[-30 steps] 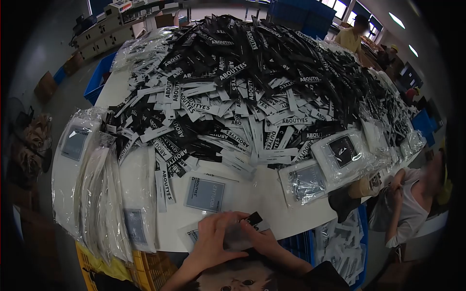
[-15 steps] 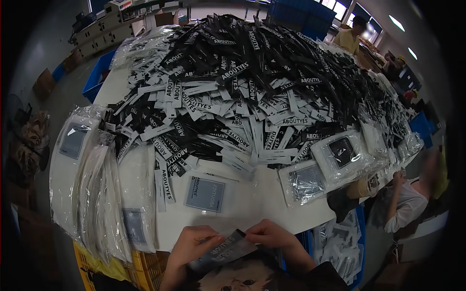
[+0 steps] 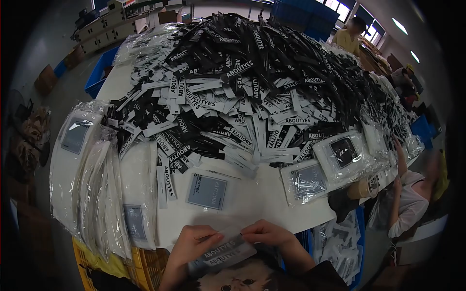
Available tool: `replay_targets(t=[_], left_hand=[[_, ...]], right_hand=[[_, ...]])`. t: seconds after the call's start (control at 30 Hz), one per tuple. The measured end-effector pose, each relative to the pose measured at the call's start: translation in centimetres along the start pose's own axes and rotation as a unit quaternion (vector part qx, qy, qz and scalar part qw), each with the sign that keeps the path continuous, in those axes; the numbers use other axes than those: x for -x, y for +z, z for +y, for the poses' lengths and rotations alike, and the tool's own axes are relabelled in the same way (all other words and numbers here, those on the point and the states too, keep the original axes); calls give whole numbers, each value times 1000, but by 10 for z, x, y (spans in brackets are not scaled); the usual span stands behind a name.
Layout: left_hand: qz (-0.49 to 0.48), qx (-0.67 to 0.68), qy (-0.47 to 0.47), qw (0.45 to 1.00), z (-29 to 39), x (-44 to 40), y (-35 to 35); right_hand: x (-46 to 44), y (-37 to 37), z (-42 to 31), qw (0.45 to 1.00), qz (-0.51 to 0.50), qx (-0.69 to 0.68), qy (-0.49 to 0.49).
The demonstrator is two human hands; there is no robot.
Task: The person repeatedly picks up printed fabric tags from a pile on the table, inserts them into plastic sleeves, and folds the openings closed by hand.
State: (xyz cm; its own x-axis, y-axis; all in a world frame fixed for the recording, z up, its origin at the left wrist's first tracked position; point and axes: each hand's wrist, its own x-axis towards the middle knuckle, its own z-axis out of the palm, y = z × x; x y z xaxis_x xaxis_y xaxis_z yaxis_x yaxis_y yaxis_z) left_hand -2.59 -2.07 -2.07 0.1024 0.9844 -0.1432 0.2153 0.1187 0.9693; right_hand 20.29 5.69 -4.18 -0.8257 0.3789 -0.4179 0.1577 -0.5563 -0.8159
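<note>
At the table's near edge, my left hand pinches the left side of a translucent plastic bag. Opposite it, my right hand grips the bag's upper right edge between thumb and fingers. Strip packets lettered ABOUTYES show through or on the film; whether they lie inside, I cannot tell. Just beyond my hands, a flat bag with a grey-blue printed panel rests on the white table. Behind it rises a big heap of black and white strip packets.
Stacks of clear plastic bags lie at left, with filled bags at right. A cup stands near the right edge. Below are a yellow crate and a blue bin of packets. A co-worker's arm reaches in from the right.
The bag between my hands now lies flatter, its lettering more visible, and my right hand has shifted slightly left. The co-worker's arm at right has stretched toward the table.
</note>
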Motion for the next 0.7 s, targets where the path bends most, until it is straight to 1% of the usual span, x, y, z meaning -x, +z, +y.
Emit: replay_targets(t=[0.07, 0.1, 0.17, 0.2, 0.23, 0.27, 0.3, 0.37, 0.4, 0.43, 0.47, 0.5, 0.53, 0.57, 0.6, 0.63, 0.7], left_hand=[[6, -6, 7, 1000, 1, 0, 2], [12, -12, 13, 1000, 1, 1, 4], [18, -1, 15, 1000, 2, 1, 12], [22, 12, 17, 1000, 2, 1, 14], [21, 11, 16, 1000, 3, 1, 14], [-18, -10, -12, 1000, 6, 1, 12], [-56, -33, -41, 997, 7, 1, 10], [-48, -57, -50, 996, -4, 1, 7], [-37, -80, -57, 994, -9, 2, 6], [-37, -82, -55, 994, -10, 1, 7], [23, -16, -43, 999, -10, 0, 9], [80, 51, -32, 995, -10, 0, 12], [75, 51, -33, 995, -6, -1, 14], [38, 69, -20, 997, 2, -2, 15], [0, 87, -5, 996, 7, -4, 16], [-4, 87, -3, 996, 9, -5, 17], [40, -71, 119, 990, 11, -7, 18]], right_hand=[[-5, -4, 3, 987, -55, 118, -92], [-9, -7, 7, 987, -56, 117, -92], [-17, -10, 12, 978, -103, 182, -9], [-19, -7, 11, 978, -103, 181, -8], [-22, 1, 2, 975, -93, 194, -47], [-23, 6, -2, 971, -82, 207, -87], [-23, 2, -1, 971, -81, 206, -89], [-23, -4, 3, 992, -16, 122, -2], [-22, -1, 3, 992, -16, 121, -4], [-17, 7, -1, 995, 52, 47, -70], [-13, 13, -3, 983, 121, -27, -133], [-8, 19, -4, 983, 123, -28, -133], [-4, 26, -2, 970, 136, 96, -178], [-2, 30, -1, 939, 147, 218, -220], [-2, 29, 0, 939, 153, 218, -220], [-3, 28, -1, 929, 149, 241, -238], [-4, 26, -3, 918, 146, 264, -259]])
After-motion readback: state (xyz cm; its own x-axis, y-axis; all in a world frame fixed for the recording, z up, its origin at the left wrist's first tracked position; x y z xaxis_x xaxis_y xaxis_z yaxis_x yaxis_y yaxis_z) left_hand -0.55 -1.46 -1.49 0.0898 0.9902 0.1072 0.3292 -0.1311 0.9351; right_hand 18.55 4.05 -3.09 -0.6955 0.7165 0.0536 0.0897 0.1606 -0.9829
